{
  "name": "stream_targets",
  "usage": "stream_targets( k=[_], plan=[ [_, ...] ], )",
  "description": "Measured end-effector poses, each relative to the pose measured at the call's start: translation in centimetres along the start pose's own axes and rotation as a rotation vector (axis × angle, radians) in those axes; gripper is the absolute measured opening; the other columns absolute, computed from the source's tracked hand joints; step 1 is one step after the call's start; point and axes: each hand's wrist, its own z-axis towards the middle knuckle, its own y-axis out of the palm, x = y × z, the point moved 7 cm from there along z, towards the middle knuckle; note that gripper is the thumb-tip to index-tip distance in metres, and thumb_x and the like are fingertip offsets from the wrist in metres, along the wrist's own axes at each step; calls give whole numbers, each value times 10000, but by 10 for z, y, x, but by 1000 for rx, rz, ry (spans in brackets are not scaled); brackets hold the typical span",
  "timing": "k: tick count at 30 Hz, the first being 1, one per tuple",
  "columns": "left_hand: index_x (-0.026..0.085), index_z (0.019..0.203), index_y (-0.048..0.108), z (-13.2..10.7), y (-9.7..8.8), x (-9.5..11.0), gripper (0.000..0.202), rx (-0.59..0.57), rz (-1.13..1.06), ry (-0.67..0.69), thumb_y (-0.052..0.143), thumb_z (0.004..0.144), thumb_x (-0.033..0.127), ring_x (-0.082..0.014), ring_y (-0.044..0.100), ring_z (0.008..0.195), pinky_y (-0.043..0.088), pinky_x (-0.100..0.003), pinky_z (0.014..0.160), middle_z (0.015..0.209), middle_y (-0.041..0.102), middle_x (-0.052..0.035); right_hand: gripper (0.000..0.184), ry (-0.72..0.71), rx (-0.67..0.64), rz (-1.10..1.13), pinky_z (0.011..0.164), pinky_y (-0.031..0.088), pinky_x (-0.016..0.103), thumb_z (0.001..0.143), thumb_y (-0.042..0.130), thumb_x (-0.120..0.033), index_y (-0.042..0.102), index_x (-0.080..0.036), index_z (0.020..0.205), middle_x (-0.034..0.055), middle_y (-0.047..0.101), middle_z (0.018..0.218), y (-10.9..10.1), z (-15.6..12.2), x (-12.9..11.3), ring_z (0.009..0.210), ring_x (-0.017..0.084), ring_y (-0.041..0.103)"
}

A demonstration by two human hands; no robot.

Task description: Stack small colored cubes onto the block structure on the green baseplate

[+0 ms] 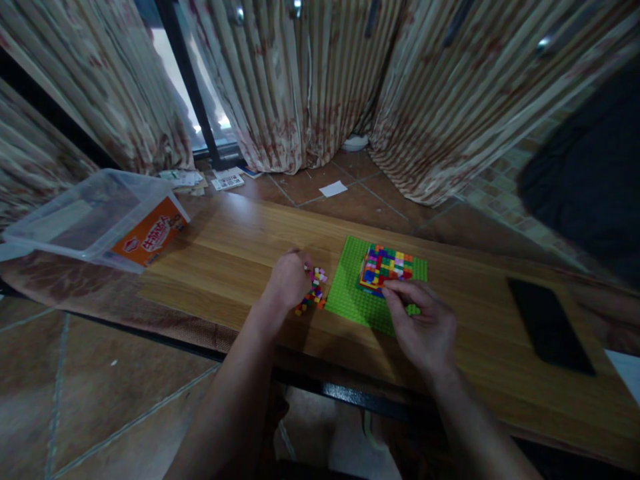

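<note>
A green baseplate (356,293) lies on the wooden table (240,253), with a block of many-coloured small bricks (386,265) built on it. My right hand (425,323) rests at the near edge of that block, its fingers pinched together against the bricks; what they hold is too small to name. To the left of the plate, my left hand (289,280) is curled over a small pile of loose coloured bricks (314,295), with its fingers closed on the pile's top.
A clear plastic bin (90,217) with an orange label lies tipped at the table's left end. A black phone (549,325) lies flat at the right. Striped curtains hang behind, and papers lie on the tiled floor beyond the table.
</note>
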Motion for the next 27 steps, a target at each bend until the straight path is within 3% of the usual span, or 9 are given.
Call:
stream_targets(
  k=[6, 11, 17, 21, 27],
  plan=[
    [147, 860, 749, 1, 1, -2, 294, -68, -179, 43, 494, 766, 36, -173, 688, 811, 519, -242, 751, 865, 762, -58, 124, -10, -8, -31, 680, 536, 297, 911, 639, -292, 752, -246, 888, 9, 731, 867, 1, 0, 1, 707, 157, 657],
    [132, 843, 742, 4, -2, -21, 293, -4, -330, 20, 476, 770, 32, -172, 694, 810, 536, -248, 780, 840, 763, -43, 133, -15, -22, -47, 686, 539, 300, 909, 634, -299, 749, -248, 867, 10, 734, 865, 6, -2, -2, 698, 158, 654],
    [100, 994, 750, 1, -17, -35, 353, 80, -380, -101, 464, 799, 30, -177, 703, 849, 551, -283, 851, 922, 772, -80, 145, -78, -209, 27, 740, 534, 288, 941, 590, -218, 732, -231, 918, 20, 724, 873, 42, -13, -24, 784, 165, 681],
    [104, 1054, 749, -3, -25, -35, 381, 107, -337, -174, 455, 823, 25, -179, 713, 924, 537, -280, 917, 1015, 773, -98, 196, -119, -339, 11, 768, 536, 306, 947, 553, -180, 742, -229, 962, 52, 724, 924, 74, -19, -29, 852, 194, 694],
    [125, 1152, 726, -15, -29, -53, 376, 49, -23, -401, 486, 864, 98, -277, 678, 1132, 499, -365, 1000, 1152, 747, -157, 210, -60, -374, -123, 773, 535, 325, 944, 564, -190, 768, -237, 967, 59, 715, 973, 100, -13, -20, 873, 211, 690]
  ],
)
